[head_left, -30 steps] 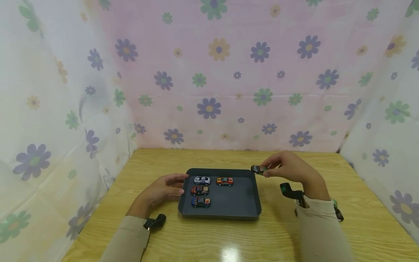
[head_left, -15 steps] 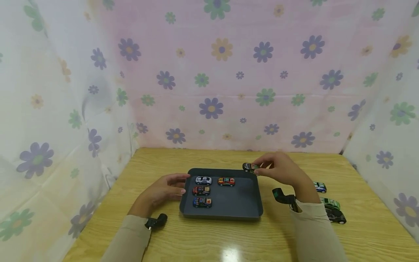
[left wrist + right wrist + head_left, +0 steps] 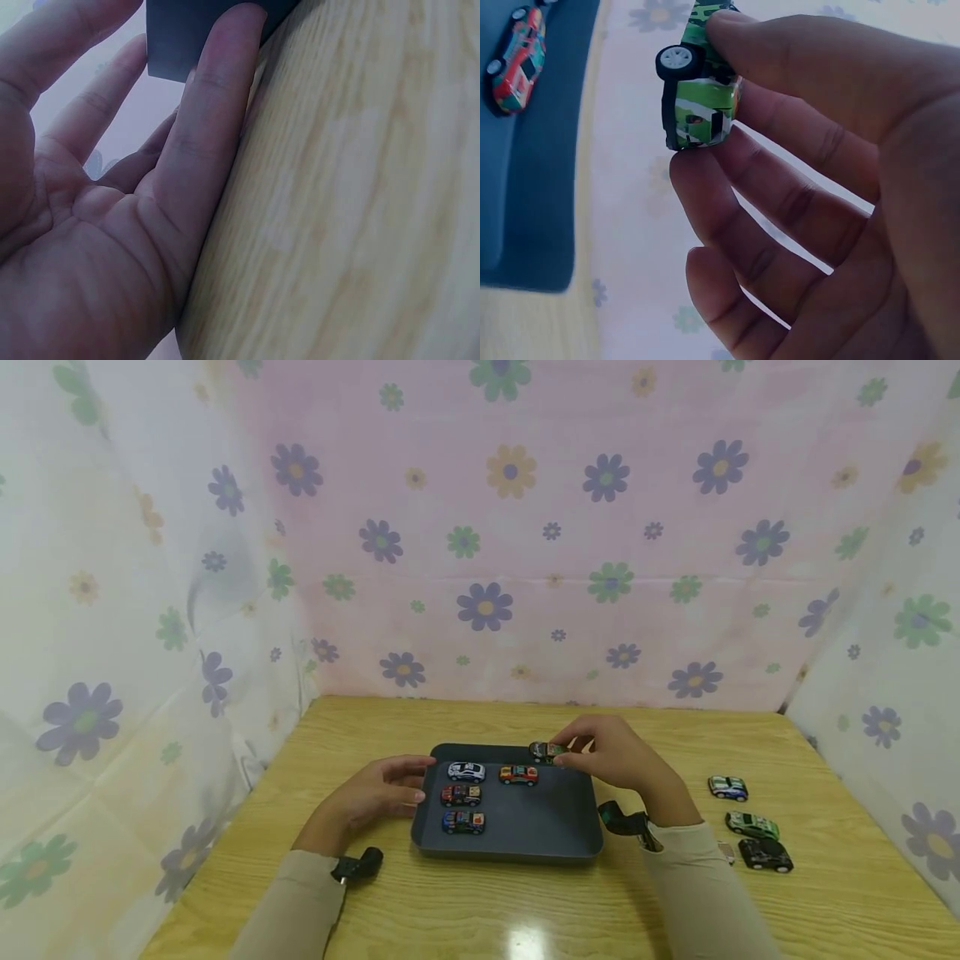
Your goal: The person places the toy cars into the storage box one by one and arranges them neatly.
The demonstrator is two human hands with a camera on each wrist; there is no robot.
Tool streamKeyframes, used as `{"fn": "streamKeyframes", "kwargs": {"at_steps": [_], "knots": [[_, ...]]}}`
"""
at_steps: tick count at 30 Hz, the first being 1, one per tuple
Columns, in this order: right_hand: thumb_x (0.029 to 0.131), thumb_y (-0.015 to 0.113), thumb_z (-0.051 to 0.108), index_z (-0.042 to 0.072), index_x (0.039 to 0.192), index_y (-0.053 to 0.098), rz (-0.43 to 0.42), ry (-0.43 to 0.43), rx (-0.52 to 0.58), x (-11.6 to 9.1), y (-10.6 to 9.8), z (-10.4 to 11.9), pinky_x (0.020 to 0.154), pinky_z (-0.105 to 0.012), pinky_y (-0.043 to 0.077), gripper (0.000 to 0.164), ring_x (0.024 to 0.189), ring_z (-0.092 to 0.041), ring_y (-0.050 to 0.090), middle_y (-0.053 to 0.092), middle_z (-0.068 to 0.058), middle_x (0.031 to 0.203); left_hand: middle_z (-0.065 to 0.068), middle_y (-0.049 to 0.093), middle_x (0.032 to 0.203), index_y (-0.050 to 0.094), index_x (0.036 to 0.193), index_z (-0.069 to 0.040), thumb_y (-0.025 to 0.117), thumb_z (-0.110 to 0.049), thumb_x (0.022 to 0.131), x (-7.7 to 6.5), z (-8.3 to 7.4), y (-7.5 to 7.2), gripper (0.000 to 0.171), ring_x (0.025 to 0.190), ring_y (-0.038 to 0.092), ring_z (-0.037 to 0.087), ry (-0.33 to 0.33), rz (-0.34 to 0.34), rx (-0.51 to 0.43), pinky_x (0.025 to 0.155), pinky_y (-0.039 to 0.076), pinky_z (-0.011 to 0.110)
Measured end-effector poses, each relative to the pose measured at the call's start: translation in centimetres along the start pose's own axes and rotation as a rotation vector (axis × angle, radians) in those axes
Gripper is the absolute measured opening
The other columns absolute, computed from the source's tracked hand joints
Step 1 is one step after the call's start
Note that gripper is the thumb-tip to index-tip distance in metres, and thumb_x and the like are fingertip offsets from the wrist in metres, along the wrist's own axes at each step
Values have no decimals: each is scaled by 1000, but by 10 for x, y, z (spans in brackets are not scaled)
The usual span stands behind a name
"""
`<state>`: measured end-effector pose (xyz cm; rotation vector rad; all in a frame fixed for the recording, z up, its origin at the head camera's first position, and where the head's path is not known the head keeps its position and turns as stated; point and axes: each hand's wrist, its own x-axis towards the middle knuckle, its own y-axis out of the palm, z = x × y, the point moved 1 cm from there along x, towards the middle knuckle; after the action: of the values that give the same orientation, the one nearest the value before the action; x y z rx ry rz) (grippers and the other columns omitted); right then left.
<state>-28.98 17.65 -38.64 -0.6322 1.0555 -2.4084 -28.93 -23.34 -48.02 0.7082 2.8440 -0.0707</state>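
On wood-grain table point(image 3: 450, 902): tray point(image 3: 543, 818) | floral curtain point(image 3: 517, 535) behind (pinkish) | right grip point(image 3: 611, 756) pinching car point(image 3: 540, 751); left grip point(image 3: 371, 793) apart

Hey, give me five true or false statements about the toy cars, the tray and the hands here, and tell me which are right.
1. The right hand holds a green and black car. True.
2. In the tray, the white car is left of the red and yellow car. True.
3. The red and yellow car is the nearest to the person of the cars in the tray. False: the blue car is.
4. A mostly black car rests on the table, right of the tray. True.
5. The left hand holds a car. False: it is at the tray's left side, with no car in it.
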Motion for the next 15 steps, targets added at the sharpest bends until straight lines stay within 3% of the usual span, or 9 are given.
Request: {"fn": "streamKeyframes", "kwargs": {"at_steps": [10,15], "knots": [[93,79,21,17,113,80,71,17,-22,8,22,6,58,-28,49,20,68,-11,55,71,2,104,24,55,147,47,155,-11,77,-2,91,1,2,-2,72,122,66,32,-2,9,6,94,61,48],[94,79,23,20,111,80,88,31,-25,12,32,5,62,-28,51,18,73,-10,57,70,6,102,22,56,146,48,154,-14,77,-2,91,1,3,-2,71,123,65,32,-11,-1,9,94,61,47]]}}
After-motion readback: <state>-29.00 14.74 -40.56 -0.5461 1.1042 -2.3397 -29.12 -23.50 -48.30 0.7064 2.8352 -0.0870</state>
